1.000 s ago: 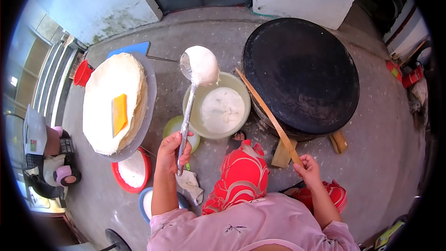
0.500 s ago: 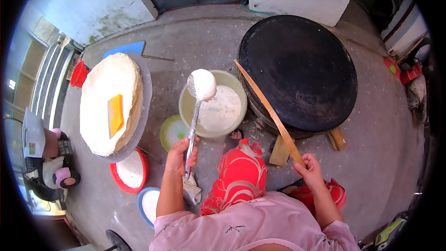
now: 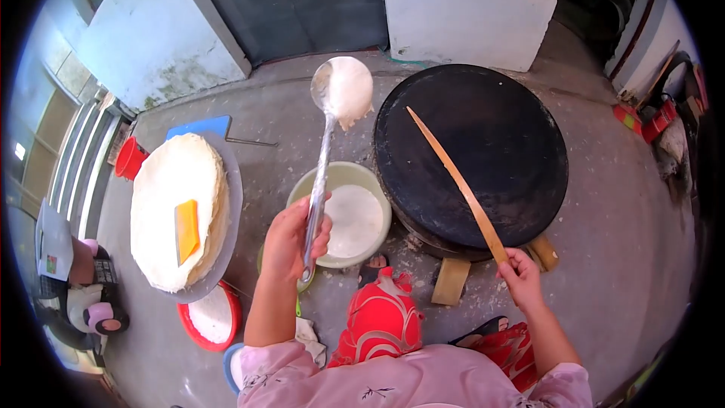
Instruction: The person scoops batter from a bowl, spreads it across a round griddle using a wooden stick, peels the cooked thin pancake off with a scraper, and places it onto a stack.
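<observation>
My left hand (image 3: 296,238) is closed round the handle of a metal ladle (image 3: 321,174). White batter (image 3: 350,91) fills and overhangs the ladle's bowl, which is raised beyond the pale green basin (image 3: 300,187). More white batter lies in that basin. In my right hand (image 3: 521,276) I grip one end of a long, thin wooden spreader (image 3: 461,185). Its pointed end is over the large round black griddle (image 3: 521,143); whether it touches the surface I cannot tell. The griddle's surface shows no batter.
On the left, a stack of pale flatbreads (image 3: 170,189) carries an orange scraper (image 3: 186,232). A red bowl of white powder (image 3: 239,317) stands below it, with a red cup (image 3: 130,159) further back. Wooden blocks (image 3: 450,282) lie beneath the griddle, and a cloth (image 3: 310,340) is by my leg.
The loaded ladle has risen from above the basin to beyond its far edge. My right hand has brought the wooden spreader from the griddle's left edge to over its surface. The view has tilted up.
</observation>
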A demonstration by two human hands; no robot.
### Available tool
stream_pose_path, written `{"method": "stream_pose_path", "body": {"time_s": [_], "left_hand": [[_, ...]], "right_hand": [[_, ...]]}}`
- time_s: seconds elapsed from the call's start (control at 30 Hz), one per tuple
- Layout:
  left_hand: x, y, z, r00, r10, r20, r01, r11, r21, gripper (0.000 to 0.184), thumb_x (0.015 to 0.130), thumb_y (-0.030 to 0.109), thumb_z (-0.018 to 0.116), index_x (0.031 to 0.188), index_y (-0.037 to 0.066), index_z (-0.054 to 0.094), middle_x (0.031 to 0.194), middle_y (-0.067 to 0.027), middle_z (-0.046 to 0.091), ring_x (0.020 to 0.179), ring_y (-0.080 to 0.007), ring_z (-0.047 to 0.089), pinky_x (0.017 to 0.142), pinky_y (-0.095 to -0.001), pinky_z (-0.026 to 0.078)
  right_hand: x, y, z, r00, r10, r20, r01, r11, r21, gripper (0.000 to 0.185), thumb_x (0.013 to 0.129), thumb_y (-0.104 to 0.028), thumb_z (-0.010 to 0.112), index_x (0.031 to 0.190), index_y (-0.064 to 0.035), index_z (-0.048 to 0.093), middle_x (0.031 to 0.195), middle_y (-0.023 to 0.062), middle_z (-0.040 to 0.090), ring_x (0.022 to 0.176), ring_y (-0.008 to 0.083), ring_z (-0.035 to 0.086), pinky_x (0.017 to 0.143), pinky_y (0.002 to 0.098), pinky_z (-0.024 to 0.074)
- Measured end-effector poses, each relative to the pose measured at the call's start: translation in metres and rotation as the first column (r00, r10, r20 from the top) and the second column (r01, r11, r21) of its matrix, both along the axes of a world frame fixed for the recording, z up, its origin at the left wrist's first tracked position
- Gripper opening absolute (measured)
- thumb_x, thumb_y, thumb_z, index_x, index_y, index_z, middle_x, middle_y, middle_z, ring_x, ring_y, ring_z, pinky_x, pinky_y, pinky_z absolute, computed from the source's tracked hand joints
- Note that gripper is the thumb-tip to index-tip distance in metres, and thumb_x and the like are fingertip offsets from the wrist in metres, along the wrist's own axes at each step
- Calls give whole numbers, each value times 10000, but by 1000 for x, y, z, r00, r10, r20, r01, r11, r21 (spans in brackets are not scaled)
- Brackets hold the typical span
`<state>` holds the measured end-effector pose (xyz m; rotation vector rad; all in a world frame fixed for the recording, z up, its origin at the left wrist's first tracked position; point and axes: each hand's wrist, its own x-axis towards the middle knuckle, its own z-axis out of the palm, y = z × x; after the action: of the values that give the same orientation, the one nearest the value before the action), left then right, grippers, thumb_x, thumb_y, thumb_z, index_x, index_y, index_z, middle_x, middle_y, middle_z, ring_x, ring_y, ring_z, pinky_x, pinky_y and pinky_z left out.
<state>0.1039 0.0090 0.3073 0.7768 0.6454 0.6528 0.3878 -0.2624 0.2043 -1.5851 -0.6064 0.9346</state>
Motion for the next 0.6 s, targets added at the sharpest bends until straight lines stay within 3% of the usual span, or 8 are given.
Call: {"method": "stream_pose_path", "body": {"time_s": [0.1,0.2,0.27,0.33,0.43,0.6], "left_hand": [[38,14,-21,999,-27,-45,28,999,26,317,921,221,374,1118,-2,482,692,-92,530,472,-126,444,392,-232,355],[75,26,-49,994,-17,-112,20,999,26,199,901,157,373,980,17,491,671,-75,523,475,-124,466,391,-231,388],[98,29,-67,978,24,-206,-24,1000,5,163,891,123,382,965,14,477,666,-68,523,483,-116,482,400,-230,416],[114,34,-88,960,6,-280,9,999,52,162,883,94,385,989,6,471,666,-60,523,490,-112,492,411,-232,437],[132,31,-115,953,39,-300,-22,998,57,159,884,74,387,988,4,486,666,-54,522,487,-109,486,408,-232,436],[145,21,-128,944,89,-318,-88,996,17,172,880,44,407,1001,2,521,673,-47,513,486,-107,476,405,-228,431]], "right_hand": [[15,8,-2,983,-21,184,22,1000,-4,419,831,10,538,1244,-39,484,835,14,586,705,58,532,649,199,435],[24,19,-1,943,-50,329,65,997,-35,407,824,11,546,1222,-71,521,817,18,582,706,55,527,656,198,436],[29,30,-1,911,-70,407,98,994,-49,431,800,1,571,1215,-109,537,813,60,607,706,105,565,675,221,449],[34,44,2,663,-13,748,14,1000,5,457,759,-5,597,1196,-129,551,785,99,602,695,196,587,660,264,458],[35,70,10,650,80,756,-25,996,-84,438,738,-32,596,1163,-133,569,771,119,577,697,274,570,647,323,462],[35,105,-11,571,120,812,-70,993,-97,383,749,-77,569,1126,-143,587,743,97,568,693,284,568,629,366,463]]}}
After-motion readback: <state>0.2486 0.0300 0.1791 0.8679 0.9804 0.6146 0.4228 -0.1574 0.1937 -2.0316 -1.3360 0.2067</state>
